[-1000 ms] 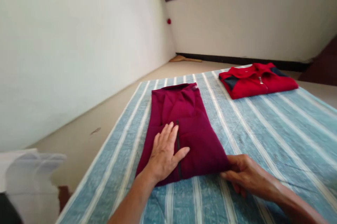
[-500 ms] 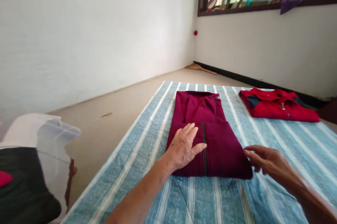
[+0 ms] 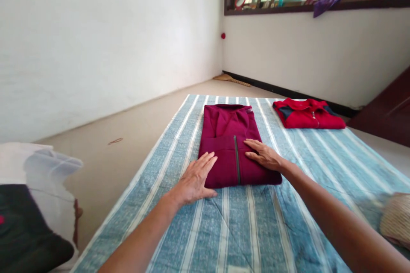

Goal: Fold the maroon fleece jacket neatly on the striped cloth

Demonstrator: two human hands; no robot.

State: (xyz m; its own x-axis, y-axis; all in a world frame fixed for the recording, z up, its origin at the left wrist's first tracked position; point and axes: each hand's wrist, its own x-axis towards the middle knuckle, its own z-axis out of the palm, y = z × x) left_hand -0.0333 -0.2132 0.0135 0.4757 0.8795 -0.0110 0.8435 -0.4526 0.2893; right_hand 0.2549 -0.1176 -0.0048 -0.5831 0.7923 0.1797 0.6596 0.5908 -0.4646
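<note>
Right hand (image 3: 263, 156) has left the lower corner and now lies on the folded maroon garment (image 3: 222, 172).
Both hands are open, the left hand (image 3: 194, 180) at eight o'clock, the right at three beside the zip (image 3: 237, 162), seemingly keeping fabric flat. The garment lies on a blue striped cloth (image 3: 336, 159); a folded red jacket (image 3: 309, 115) sits apart at two o'clock. Something pale (image 3: 397, 218) at four is cut off, so I can't tell what.

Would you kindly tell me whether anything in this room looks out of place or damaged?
Two small things: a thin brown loop lies alone on the floor, and a purple cloth droops over the window ledge; neither looks put away. The maroon garment and red garment lie neatly folded, without visible damage.
</note>
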